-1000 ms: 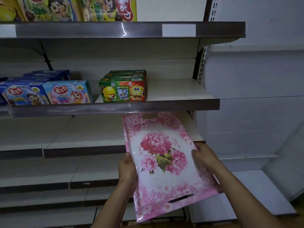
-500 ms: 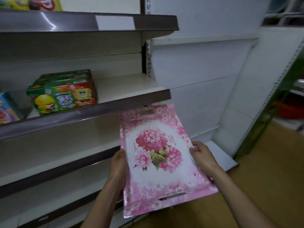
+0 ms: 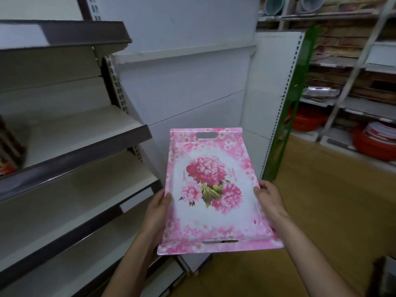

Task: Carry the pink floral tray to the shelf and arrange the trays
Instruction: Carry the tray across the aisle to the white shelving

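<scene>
Tray with pink flowers is held face up in mid-air in front of the person, its long sides gripped by the left hand and right hand, thumbs curled over the rim (the other fingers are hidden underneath). Cream shelves with dark edges stand just to its left. Across the wooden floor, a rack holds what look like red basins, though that part is blurred.

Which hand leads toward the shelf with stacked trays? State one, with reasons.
Right, probably. Left hand and right hand both grip the pink floral tray by its long edges, but the blurred stacked trays sit on shelving to the right hand's side.
</scene>
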`<state>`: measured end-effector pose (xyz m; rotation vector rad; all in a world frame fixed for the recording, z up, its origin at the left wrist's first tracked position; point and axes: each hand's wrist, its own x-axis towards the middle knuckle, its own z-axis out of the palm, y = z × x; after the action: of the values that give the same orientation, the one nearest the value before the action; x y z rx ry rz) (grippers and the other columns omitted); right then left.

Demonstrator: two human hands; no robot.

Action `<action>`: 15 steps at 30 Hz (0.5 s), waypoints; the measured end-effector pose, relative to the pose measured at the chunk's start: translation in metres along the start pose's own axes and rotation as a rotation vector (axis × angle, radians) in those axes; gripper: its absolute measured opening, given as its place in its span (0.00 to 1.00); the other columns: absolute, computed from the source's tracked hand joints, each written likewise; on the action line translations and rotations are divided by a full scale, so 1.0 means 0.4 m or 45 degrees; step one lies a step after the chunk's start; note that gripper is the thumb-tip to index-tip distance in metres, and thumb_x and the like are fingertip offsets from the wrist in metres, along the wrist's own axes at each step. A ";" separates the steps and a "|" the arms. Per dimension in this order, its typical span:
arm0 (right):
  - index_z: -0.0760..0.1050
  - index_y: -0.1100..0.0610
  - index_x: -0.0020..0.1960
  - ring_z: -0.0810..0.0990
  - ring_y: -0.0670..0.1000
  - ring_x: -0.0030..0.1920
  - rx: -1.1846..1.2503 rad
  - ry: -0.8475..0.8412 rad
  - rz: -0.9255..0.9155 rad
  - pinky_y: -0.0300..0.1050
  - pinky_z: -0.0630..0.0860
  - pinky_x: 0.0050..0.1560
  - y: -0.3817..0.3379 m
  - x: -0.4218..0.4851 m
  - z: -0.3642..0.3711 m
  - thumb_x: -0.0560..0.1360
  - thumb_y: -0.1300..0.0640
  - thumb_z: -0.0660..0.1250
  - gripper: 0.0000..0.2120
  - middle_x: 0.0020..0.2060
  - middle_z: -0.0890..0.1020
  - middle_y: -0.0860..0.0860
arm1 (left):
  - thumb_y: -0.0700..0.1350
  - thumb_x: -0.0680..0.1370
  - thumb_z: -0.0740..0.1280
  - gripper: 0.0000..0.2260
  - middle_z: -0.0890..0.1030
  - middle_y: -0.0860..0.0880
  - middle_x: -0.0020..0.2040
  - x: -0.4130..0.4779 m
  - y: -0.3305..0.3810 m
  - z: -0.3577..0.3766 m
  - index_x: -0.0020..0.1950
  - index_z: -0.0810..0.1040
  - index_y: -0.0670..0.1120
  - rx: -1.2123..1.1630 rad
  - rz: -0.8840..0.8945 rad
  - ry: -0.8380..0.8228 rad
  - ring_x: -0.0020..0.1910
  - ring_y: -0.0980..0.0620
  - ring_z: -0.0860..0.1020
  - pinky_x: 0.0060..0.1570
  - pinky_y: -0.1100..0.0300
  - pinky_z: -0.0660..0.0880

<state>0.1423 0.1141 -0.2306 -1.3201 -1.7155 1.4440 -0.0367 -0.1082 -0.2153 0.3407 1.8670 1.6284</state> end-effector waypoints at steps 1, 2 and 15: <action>0.73 0.57 0.64 0.81 0.56 0.53 0.015 0.014 0.001 0.56 0.78 0.57 -0.002 0.013 -0.023 0.80 0.59 0.61 0.13 0.55 0.81 0.55 | 0.50 0.84 0.58 0.11 0.84 0.46 0.54 0.008 0.008 0.025 0.63 0.75 0.50 0.006 0.002 -0.019 0.51 0.43 0.84 0.53 0.41 0.80; 0.73 0.57 0.64 0.81 0.56 0.53 0.029 0.030 -0.002 0.56 0.78 0.58 -0.003 0.029 -0.047 0.80 0.59 0.61 0.13 0.55 0.81 0.55 | 0.51 0.84 0.59 0.11 0.84 0.46 0.55 0.018 0.015 0.053 0.63 0.75 0.50 0.012 0.004 -0.036 0.51 0.43 0.84 0.54 0.40 0.80; 0.76 0.56 0.57 0.82 0.48 0.41 0.087 0.220 -0.030 0.41 0.74 0.33 -0.031 0.192 -0.387 0.81 0.58 0.61 0.08 0.48 0.83 0.50 | 0.48 0.84 0.59 0.13 0.86 0.44 0.52 0.160 0.092 0.444 0.63 0.78 0.44 0.005 0.105 -0.143 0.47 0.43 0.85 0.51 0.43 0.81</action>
<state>0.2422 0.2492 -0.1889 -1.3427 -1.5519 1.3223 0.0139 0.0770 -0.2051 0.5063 1.7936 1.6254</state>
